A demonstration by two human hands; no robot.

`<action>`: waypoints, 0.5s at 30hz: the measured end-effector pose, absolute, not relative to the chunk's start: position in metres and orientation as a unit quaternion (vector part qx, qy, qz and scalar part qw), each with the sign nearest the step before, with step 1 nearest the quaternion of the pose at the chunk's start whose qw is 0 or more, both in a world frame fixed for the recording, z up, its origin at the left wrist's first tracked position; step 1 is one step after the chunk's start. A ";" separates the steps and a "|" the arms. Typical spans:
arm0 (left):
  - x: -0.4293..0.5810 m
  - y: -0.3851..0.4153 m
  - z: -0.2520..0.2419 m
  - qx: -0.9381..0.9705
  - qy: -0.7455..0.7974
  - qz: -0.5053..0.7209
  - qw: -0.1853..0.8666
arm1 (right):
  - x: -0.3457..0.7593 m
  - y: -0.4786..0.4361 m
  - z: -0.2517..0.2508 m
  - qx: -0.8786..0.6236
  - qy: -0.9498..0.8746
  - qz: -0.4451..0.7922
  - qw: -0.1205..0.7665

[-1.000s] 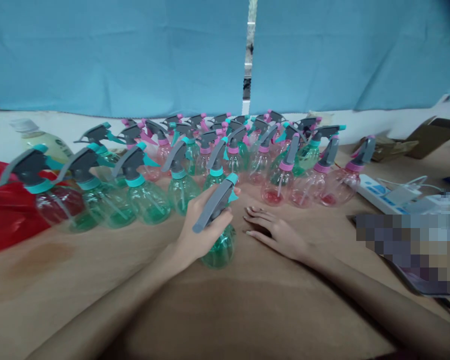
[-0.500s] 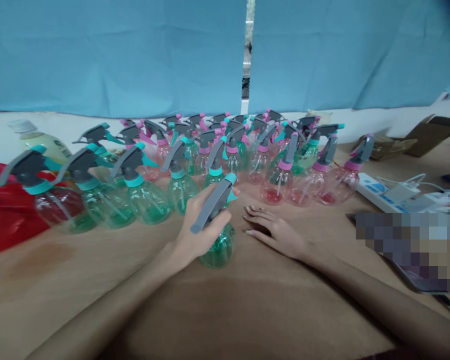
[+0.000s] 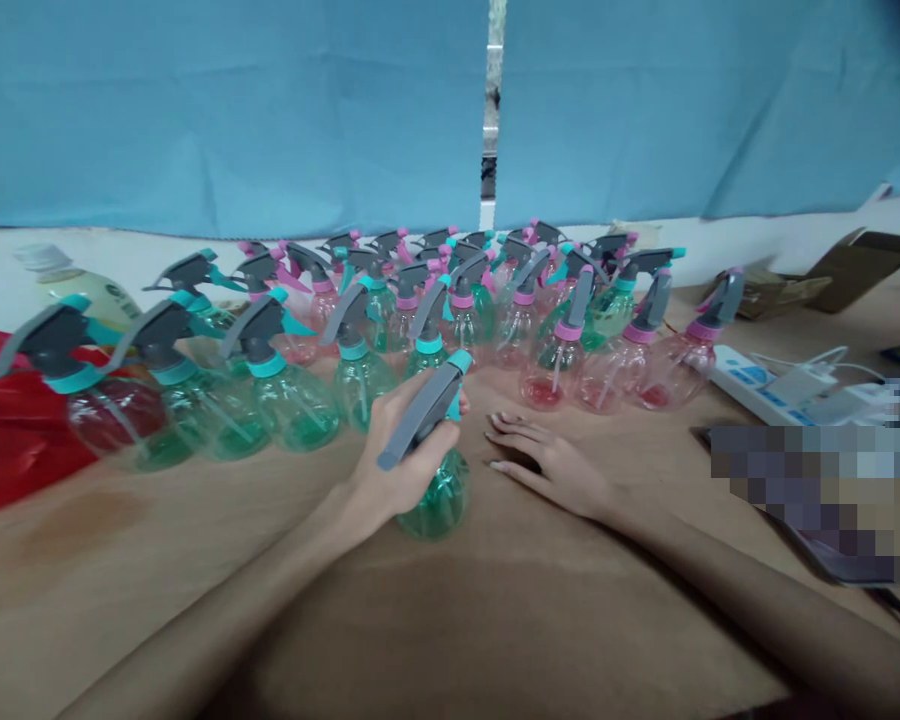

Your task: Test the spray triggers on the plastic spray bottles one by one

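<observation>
On my head feed, I have the left hand wrapped around the neck of a green trigger spray bottle, which stands on the brown tabletop in front of the other bottles. My right hand lies on that surface just beside it, fingers loosely spread, with pink-collared spray bottles beyond its fingertips.

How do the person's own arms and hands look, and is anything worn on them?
The slender left forearm and right forearm are bare: no sleeve, watch or bracelet shows. Neither the left hand nor the right hand wears a glove, and no ring is visible. The right hand's fingernails look long.
</observation>
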State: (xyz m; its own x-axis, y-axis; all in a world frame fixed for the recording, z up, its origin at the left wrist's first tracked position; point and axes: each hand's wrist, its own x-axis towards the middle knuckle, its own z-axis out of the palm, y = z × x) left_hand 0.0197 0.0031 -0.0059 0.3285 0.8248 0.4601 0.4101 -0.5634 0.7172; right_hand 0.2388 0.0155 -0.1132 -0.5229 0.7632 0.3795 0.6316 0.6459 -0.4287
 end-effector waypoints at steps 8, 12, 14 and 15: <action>0.020 0.002 -0.006 0.777 0.386 0.430 0.250 | 0.239 0.015 -0.114 -0.412 -0.864 0.115 0.267; 0.021 0.002 -0.007 0.769 0.406 0.426 0.251 | 0.239 0.015 -0.113 -0.410 -0.864 0.117 0.268; 0.022 0.002 -0.008 0.763 0.411 0.426 0.260 | 0.239 0.015 -0.112 -0.407 -0.866 0.117 0.266; 0.022 0.001 -0.008 0.761 0.411 0.426 0.264 | 0.239 0.015 -0.112 -0.407 -0.866 0.116 0.265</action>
State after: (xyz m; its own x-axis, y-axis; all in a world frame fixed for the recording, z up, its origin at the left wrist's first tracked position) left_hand 0.0217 0.0014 -0.0082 0.2977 0.8517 0.4313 0.4005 -0.5215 0.7534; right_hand 0.2388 0.0151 -0.1122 -0.5284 0.7670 0.3640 0.6436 0.6415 -0.4174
